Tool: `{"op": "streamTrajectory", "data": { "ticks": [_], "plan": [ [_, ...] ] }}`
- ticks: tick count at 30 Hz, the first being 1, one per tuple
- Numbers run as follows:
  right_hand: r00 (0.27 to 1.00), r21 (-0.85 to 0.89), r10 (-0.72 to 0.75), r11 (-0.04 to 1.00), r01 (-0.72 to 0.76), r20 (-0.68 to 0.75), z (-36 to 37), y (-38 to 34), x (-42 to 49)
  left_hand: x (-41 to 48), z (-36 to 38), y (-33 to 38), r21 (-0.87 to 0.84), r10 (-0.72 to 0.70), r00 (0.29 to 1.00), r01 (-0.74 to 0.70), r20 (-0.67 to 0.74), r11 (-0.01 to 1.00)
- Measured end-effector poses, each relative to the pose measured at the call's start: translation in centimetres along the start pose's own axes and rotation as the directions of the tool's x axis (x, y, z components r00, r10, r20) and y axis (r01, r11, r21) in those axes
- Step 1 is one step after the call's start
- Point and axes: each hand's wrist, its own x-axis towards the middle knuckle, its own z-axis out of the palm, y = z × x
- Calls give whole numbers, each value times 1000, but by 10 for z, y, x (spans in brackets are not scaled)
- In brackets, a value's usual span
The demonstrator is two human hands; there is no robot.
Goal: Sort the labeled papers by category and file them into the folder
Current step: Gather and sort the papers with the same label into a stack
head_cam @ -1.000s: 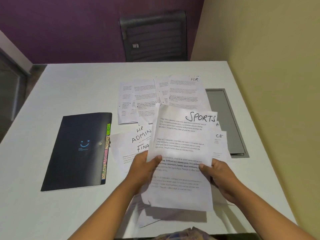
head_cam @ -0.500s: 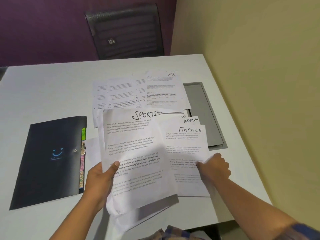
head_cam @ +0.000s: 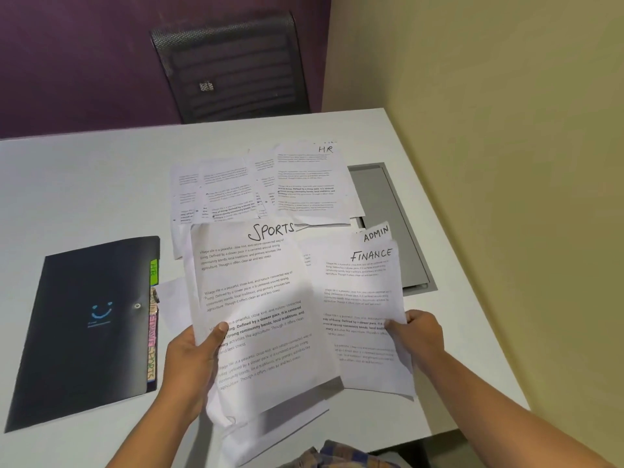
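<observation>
As hands (head_cam: pixel 190 363) (head_cam: pixel 422 336) pinch sheets (head_cam: pixel 256 292) (head_cam: pixel 366 288), edges overlap.

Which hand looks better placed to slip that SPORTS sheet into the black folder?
Left, probably. The left hand grips the SPORTS sheet and is nearer the black folder, which lies on its side of the table. The right hand holds the FINANCE sheet, away from the folder.

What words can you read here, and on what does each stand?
"SPORTS": front sheet, held by the left hand.
"FINANCE": second sheet, held by the right hand.
"ADMIN": third sheet, behind it.
"HR": far sheet; also the green tab of the folder.
Lower tabs, logo line: too blurred.
Printed paragraphs: mostly too small.
</observation>
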Motion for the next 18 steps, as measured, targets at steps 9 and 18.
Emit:
{"op": "streamTrajectory", "data": {
  "ticks": [9,18],
  "plan": [
    [1000,-143,0,990,-1,-1,1,5,-10,2,14,4,3,3,1000,-3,20,1000],
    [995,-174,-64,982,77,78,18,-7,-8,5,11,2,-63,-20,1000,20,9,998]
  ]
}}
